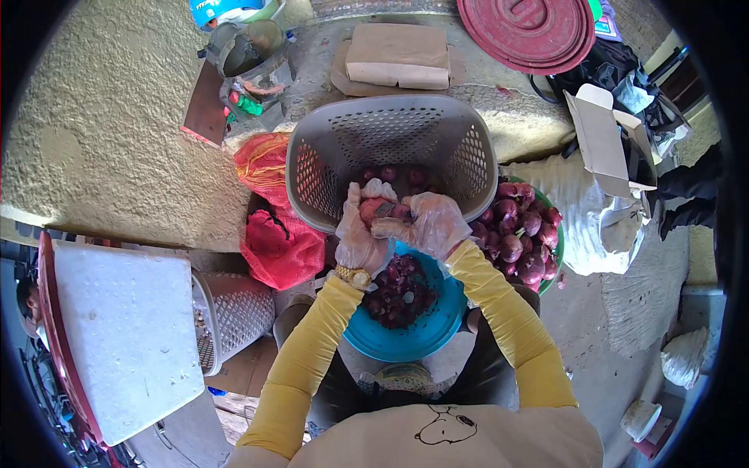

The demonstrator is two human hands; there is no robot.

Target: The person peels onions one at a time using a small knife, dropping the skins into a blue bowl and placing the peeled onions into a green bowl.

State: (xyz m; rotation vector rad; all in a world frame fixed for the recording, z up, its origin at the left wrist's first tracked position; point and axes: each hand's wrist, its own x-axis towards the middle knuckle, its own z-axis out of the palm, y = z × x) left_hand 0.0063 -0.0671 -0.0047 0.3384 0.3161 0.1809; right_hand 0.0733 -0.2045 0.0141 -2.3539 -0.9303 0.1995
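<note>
My left hand, in a clear plastic glove, is wrapped round a red onion above the front rim of a grey-brown laundry basket. My right hand, gloved likewise, is closed against the same onion from the other side; its fingertips are partly hidden. Several red onions lie at the bottom of the basket. Below my hands, between my knees, a blue basin holds dark red onion skins. To the right, a green basin is heaped with red onions.
A red mesh sack lies left of the basket. Further left are a white foam board and a perforated basket. Behind stand a cardboard piece and a red lid. A white sack and an open carton are right.
</note>
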